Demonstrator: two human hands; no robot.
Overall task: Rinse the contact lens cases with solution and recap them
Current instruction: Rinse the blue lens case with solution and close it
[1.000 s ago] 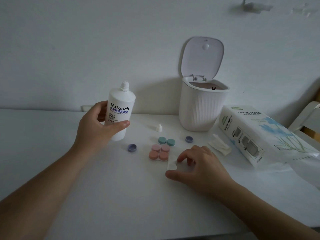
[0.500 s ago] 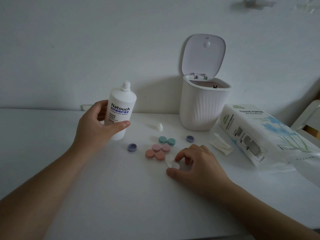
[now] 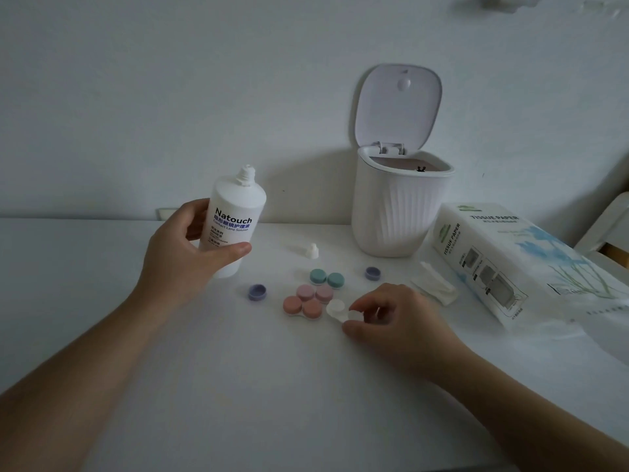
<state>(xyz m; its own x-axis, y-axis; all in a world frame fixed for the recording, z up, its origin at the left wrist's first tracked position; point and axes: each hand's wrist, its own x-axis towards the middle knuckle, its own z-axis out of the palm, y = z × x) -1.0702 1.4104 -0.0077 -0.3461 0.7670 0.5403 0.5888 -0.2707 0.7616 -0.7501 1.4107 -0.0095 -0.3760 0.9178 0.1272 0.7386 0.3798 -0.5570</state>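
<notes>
Left hand (image 3: 177,257) has its grip wrapped round the solution bottle (image 3: 235,226), held upright just above the surface (image 3: 204,386), nozzle uncapped. Bottle cap (image 3: 312,251) sits loose on the surface, between bottle and bin (image 3: 398,212).

Right hand (image 3: 391,321) pinches the white lens case (image 3: 342,311) between thumb and fingers, case low at the surface; can't tell if it's touching down. Both wells uncapped. Two purple caps lie apart: one (image 3: 257,291) near the bottle, one (image 3: 372,273) nearer the bin.

Capped cases clustered just left of the white one: salmon-pink case (image 3: 302,306), lighter pink case (image 3: 315,293), green case (image 3: 326,277) behind them.

Bin lid stands open. Crumpled tissue (image 3: 435,287) lies beside the tissue pack (image 3: 510,264) on the right.
</notes>
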